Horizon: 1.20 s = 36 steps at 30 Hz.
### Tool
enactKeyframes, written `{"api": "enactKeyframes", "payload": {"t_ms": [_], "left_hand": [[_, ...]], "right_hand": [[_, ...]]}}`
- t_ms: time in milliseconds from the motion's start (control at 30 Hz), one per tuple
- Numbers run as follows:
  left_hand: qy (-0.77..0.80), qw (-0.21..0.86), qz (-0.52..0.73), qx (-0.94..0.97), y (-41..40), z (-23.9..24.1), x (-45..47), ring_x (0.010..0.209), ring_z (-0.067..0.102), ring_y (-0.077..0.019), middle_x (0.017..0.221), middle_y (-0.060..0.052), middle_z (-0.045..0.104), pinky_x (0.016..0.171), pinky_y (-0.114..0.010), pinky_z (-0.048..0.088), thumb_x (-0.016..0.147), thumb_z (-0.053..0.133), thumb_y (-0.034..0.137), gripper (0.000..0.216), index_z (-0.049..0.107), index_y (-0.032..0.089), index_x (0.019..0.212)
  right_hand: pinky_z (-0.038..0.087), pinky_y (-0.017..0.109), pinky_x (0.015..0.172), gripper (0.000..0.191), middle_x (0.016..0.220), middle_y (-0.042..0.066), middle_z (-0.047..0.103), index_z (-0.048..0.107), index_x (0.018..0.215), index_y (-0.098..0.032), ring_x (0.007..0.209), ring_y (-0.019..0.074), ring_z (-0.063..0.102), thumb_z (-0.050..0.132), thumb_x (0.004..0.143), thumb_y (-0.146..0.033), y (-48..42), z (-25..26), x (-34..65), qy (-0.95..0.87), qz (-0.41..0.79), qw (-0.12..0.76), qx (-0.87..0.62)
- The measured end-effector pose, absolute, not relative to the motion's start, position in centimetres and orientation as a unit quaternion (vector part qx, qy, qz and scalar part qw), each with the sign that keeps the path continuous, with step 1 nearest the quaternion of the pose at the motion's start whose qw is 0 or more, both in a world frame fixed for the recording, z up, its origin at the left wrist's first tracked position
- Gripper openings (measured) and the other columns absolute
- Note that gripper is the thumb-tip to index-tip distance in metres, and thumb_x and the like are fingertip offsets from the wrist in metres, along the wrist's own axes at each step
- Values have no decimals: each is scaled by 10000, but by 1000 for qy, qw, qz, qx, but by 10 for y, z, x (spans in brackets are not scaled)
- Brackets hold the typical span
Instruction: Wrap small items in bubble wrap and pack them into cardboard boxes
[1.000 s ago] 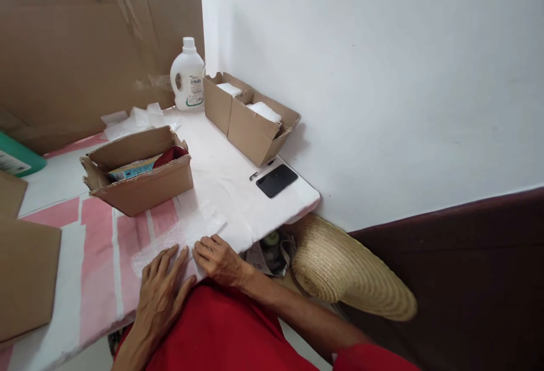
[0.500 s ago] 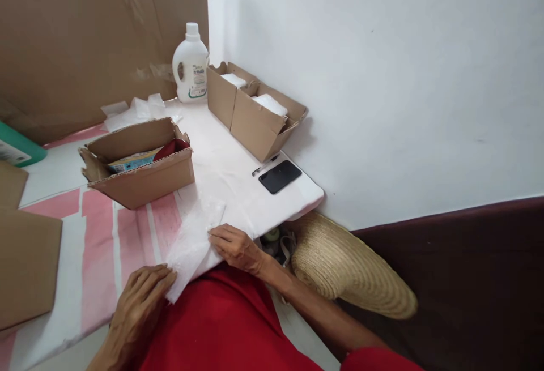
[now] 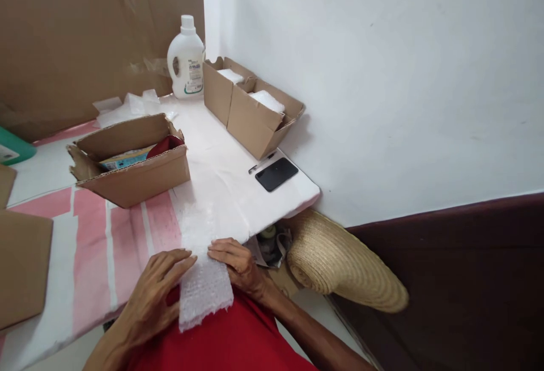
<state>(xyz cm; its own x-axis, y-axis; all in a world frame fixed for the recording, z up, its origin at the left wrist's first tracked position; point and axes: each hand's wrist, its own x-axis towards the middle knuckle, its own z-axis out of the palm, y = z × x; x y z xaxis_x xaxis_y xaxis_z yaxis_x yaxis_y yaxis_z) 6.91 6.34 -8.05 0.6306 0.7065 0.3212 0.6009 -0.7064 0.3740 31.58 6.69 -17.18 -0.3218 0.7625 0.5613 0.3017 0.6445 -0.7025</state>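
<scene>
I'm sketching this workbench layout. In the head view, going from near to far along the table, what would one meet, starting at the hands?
Left hand and right hand on the bubble wrap sheet → black phone → open cardboard box → two boxes by the wall → white bottle.

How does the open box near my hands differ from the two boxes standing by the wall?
The near box stands alone by the pink stripes; the wall boxes stand side by side, touching, next to the white bottle. The near box holds a red item and a printed packet; the wall boxes each hold white wrapping. The near box's flaps look ragged. All are brown corrugated cardboard, open-topped, on the same table.
</scene>
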Motion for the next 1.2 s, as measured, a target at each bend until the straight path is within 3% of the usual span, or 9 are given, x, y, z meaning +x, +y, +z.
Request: {"api": "enactKeyframes", "payload": {"t_ms": [167, 300, 433, 533, 667, 733, 833, 933, 1200], "left_hand": [[348, 102, 263, 894, 69, -108, 61, 1105, 664, -182, 1147, -72, 736, 953, -319, 508, 917, 564, 111, 339, 651, 240, 1218], [367, 167, 291, 868, 71, -118, 60, 1017, 701, -183, 1065, -61, 761, 881, -312, 536, 931, 578, 167, 258, 687, 251, 1150], [444, 249, 279, 814, 72, -120, 60, 872, 721, -186, 932, -43, 771, 779, -301, 557, 932, 591, 301, 176, 728, 249, 1031], [485, 241, 296, 787, 72, -120, 68, 821, 716, -179, 899, -32, 768, 727, -291, 551, 953, 537, 339, 224, 729, 242, 1017], [544, 178, 330, 750, 68, -118, 83, 635, 635, -164, 693, -5, 675, 595, -275, 497, 954, 551, 449, 310, 690, 221, 797], [546, 163, 335, 750, 68, -116, 87, 567, 577, -149, 616, 13, 608, 559, -268, 461, 965, 543, 460, 364, 649, 222, 711], [520, 157, 334, 771, 69, -113, 91, 610, 588, -150, 664, 7, 636, 596, -272, 460, 989, 513, 437, 346, 669, 224, 765], [513, 164, 317, 781, 70, -111, 90, 650, 591, -148, 661, 13, 615, 657, -277, 464, 995, 514, 409, 352, 640, 219, 727], [510, 162, 296, 791, 66, -116, 89, 844, 624, -169, 837, -18, 676, 798, -302, 450, 981, 550, 316, 265, 653, 215, 758]], "right_hand": [[575, 437, 958, 266, 1131, 124, 748, 690, 1228, -200, 1094, 228, 684, 570, 991, -188, 64, -168, 314, -756, 252, 495, -346], [558, 471, 955, 279, 1126, 122, 736, 679, 1223, -195, 1099, 255, 649, 550, 977, -186, 62, -156, 316, -764, 246, 480, -353], [533, 424, 834, 181, 855, 57, 704, 705, 960, -212, 875, 224, 612, 528, 996, -194, 63, -140, 315, -727, 258, 470, -429], [503, 402, 801, 196, 836, 57, 663, 671, 839, -211, 881, 228, 568, 537, 981, -186, 63, -137, 311, -693, 240, 467, -494], [499, 405, 854, 73, 931, 75, 670, 669, 970, -195, 955, 242, 563, 612, 926, -199, 58, -138, 307, -684, 238, 471, -504], [494, 413, 874, 166, 994, 87, 680, 659, 1055, -184, 979, 249, 570, 667, 903, -250, 57, -135, 306, -684, 250, 474, -494], [483, 394, 853, 90, 937, 64, 676, 662, 910, -197, 924, 227, 577, 634, 946, -274, 58, -128, 305, -668, 274, 473, -506], [478, 372, 807, 231, 854, 50, 655, 622, 754, -203, 877, 212, 565, 571, 977, -233, 59, -125, 303, -653, 273, 470, -528], [504, 409, 854, 86, 966, 94, 658, 627, 905, -189, 965, 245, 563, 556, 911, -142, 49, -142, 303, -671, 217, 480, -522]]}}
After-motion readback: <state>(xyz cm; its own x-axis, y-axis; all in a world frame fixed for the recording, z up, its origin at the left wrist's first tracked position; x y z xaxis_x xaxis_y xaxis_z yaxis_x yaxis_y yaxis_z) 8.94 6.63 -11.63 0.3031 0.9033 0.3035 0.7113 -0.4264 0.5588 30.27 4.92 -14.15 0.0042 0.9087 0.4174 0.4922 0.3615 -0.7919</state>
